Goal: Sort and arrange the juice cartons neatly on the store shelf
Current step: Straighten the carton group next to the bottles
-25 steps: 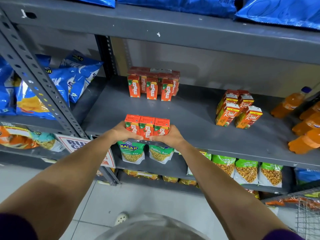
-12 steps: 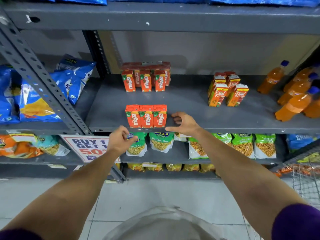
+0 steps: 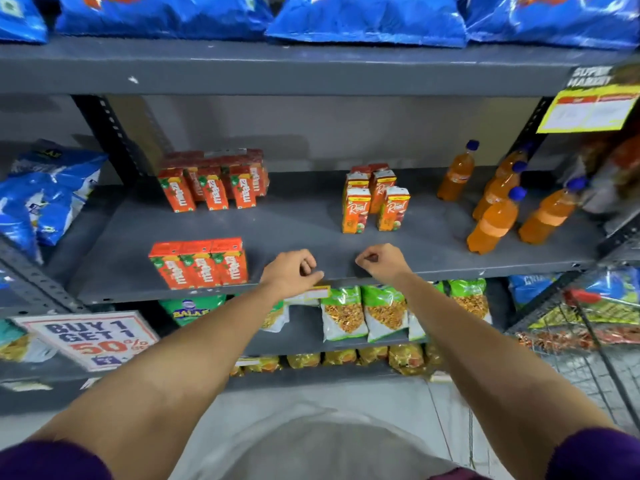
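Three orange-red Maaza cartons point(image 3: 200, 264) stand in a row at the front left of the grey shelf point(image 3: 304, 223). A larger group of Maaza cartons point(image 3: 213, 181) sits at the back left. Several orange Real cartons point(image 3: 375, 200) stand mid-shelf to the right. My left hand point(image 3: 292, 270) hovers at the shelf's front edge, right of the three cartons, fingers curled and holding nothing. My right hand point(image 3: 379, 263) is beside it, below the Real cartons, also curled shut and empty.
Orange juice bottles point(image 3: 498, 209) stand at the shelf's right end. Blue snack bags point(image 3: 363, 19) fill the shelf above and the left bay. Green snack packets point(image 3: 363, 311) hang on the shelf below. A sale sign point(image 3: 90, 337) is lower left, a wire cart point(image 3: 595, 341) lower right.
Both hands let go of the three Maaza cartons, which now stand at the shelf front. The hands moved right and curled shut; the view shifted right too.
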### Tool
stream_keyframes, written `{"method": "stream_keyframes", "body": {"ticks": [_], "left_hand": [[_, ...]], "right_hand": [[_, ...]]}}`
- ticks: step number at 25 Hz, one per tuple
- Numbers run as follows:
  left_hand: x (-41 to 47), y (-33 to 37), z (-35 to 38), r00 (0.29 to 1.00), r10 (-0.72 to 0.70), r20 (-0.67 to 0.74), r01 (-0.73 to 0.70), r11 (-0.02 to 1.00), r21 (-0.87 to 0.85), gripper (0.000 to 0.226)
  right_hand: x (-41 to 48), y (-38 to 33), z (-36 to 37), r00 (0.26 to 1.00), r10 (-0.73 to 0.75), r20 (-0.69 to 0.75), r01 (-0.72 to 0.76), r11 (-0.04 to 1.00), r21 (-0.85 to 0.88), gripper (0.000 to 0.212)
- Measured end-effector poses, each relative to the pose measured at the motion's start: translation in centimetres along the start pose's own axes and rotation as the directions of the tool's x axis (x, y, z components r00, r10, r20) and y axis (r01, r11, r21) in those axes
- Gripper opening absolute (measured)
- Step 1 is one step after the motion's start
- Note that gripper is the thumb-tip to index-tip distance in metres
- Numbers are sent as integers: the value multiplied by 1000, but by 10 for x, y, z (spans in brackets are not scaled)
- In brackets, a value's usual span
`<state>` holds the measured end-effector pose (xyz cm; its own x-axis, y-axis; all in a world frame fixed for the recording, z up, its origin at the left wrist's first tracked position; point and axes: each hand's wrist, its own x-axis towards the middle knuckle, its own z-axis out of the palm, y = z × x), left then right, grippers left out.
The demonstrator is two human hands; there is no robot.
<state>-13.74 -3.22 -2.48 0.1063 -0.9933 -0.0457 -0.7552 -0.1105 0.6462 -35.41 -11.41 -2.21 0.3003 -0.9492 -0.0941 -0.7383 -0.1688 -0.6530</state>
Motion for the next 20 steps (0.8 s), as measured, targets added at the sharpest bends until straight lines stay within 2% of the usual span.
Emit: {"method": "stream_keyframes", "body": {"ticks": [2,4,6,8,10,12,16,20], "left_hand": [[29,15,16,995,-103,-19,102,994,-22,27],[52,17,24,983,-179,-35,178,983,-36,51],[78,20,31,968,-241,-68,235,968,-88,78],[103,26,37,960,-270,-78,262,960,-103,89],[118,32,42,965,-254,-59,247,963,-111,83],[127,42,51,964,-261,-42,251,955,-159,70],[132,58,56,949,-314,-22,296,916,-272,52],[125,64,57,962,-273,-5,260,925,-277,51]], "right_hand": [[12,24,-20,990,110,-91,-106,993,52,12],[23,33,-31,966,229,-117,-193,947,258,12],[40,40,-43,955,290,-62,-251,900,357,36],[59,50,-56,957,290,26,-282,902,326,67],[72,54,-60,965,242,98,-260,923,282,71],[82,58,-62,969,200,146,-230,946,229,56],[92,63,-64,973,188,136,-215,951,222,38],[88,58,-57,984,7,176,-23,996,88,30]]}}
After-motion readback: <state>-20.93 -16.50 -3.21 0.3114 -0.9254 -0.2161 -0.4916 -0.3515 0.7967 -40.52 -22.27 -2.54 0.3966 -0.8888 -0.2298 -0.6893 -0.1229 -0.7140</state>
